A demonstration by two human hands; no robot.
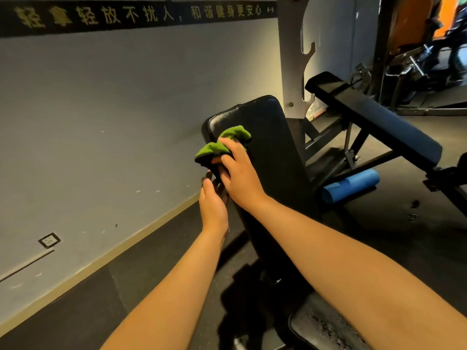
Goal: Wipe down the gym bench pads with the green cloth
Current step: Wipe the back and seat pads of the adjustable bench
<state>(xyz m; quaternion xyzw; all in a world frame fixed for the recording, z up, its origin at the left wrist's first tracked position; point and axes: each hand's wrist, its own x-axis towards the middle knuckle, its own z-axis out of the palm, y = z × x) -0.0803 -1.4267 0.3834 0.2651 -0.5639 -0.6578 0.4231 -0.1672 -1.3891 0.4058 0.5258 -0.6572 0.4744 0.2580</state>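
Wall [101, 109] beside bench pad [267, 152] (roller [351, 185] nearby)

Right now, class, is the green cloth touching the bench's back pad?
Touching. The head view shows the right hand holding the green cloth against the upper left part of the back pad, with no gap.

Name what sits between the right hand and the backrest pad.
The green cloth, bunched under the right hand against the backrest pad; head view.

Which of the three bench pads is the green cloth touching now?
The upright back pad in the middle: the right hand holds the green cloth against its upper left part. The long pad at right and the worn seat pad below have no cloth.
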